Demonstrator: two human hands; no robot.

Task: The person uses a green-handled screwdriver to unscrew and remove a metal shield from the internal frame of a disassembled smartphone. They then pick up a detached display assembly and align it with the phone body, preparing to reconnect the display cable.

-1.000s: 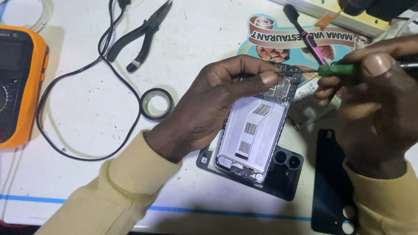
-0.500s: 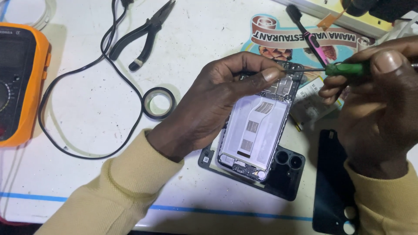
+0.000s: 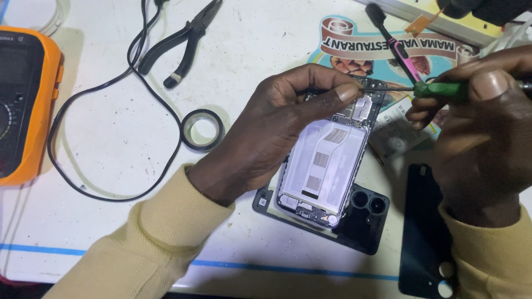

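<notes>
- Under the left hand [image 3: 266, 133], fingers pressed down on it, lies the opened phone [image 3: 327, 166], its frame holding a white plate.
- Right hand [image 3: 476, 127] pinches a green screwdriver [image 3: 438, 89], tip at the phone's top edge beside the left fingertip.
- Left of that grip: tape roll [image 3: 203, 129], pliers [image 3: 183, 41].

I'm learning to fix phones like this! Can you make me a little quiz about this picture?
1. True or false: the right hand holds a green-handled screwdriver.
2. What does the left hand press on? A) the opened phone B) the pliers C) the orange multimeter
3. Fill in: the ring of black tape lies on the ______ table.

Key: 1 true. 2 A. 3 white.
</notes>
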